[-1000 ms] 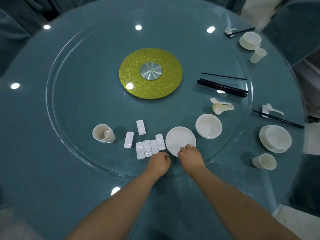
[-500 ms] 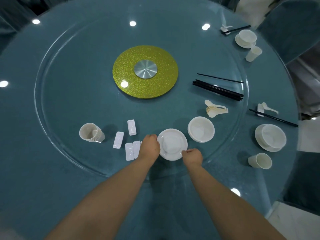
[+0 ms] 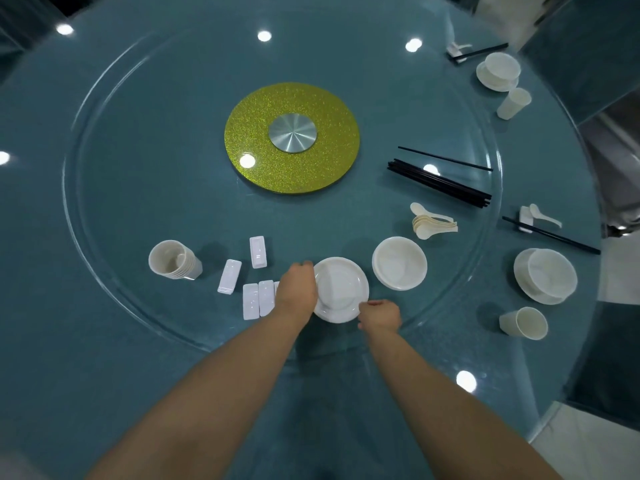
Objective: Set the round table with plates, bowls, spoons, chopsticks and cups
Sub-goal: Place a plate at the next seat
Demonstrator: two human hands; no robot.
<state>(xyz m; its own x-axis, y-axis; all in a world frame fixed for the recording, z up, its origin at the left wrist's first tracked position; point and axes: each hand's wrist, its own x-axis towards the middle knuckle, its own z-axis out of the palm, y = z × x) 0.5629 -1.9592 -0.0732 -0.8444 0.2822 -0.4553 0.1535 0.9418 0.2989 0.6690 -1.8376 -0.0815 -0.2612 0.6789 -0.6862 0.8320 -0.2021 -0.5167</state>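
Plates (image 3: 341, 289) sit stacked on the glass turntable (image 3: 138, 306), just left of the bowls (image 3: 399, 263). Left hand (image 3: 298, 289) grips the stack's left rim; right hand (image 3: 381, 315) pinches its near-right edge. Advise lifting only the top plate, level, clear of the bowls beyond.

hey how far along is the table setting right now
Two places on the right look set: a near bowl on plate and a far bowl on plate, each with cup, spoon and chopsticks. Left hand and right hand grip the plate stack. Stacked bowls, cups, spoons and chopsticks remain.
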